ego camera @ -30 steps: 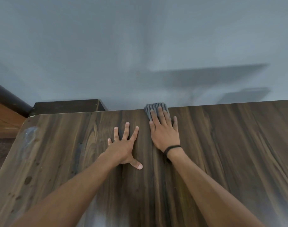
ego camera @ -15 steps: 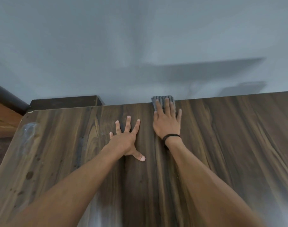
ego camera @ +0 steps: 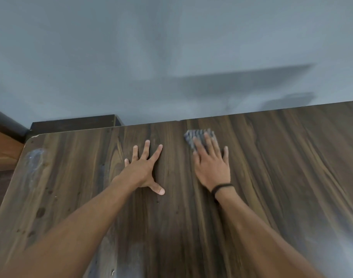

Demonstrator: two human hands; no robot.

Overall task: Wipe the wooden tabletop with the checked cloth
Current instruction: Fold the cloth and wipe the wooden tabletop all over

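Near the far edge of the wooden tabletop (ego camera: 272, 177), just short of the grey wall (ego camera: 171, 47), we are pressing the checked cloth (ego camera: 198, 135) flat under our right hand (ego camera: 210, 167) and working a wiping stroke. The cloth is lying on the wood with its far part showing beyond our fingertips, and both it and the fingers are blurred, so we judge the hand to be sliding, though we cannot tell in which direction. To do this step well, we are thinking of keeping the palm low and the pressure even, so the whole cloth drags along instead of bunching or slipping out from beneath the fingers; overlapping passes running along the grain should cover the surface, and the pale smear (ego camera: 34, 165) near the left corner looks as if it needs attention. Our right hand is lying open, fingers extended and together, pinning the cloth down rather than clutching it, with a dark band (ego camera: 221, 187) around the wrist. Our left hand (ego camera: 143, 169) is resting flat on bare wood beside it, fingers spread wide and thumb out, gripping nothing and seemingly bracing our weight as we are leaning forward.
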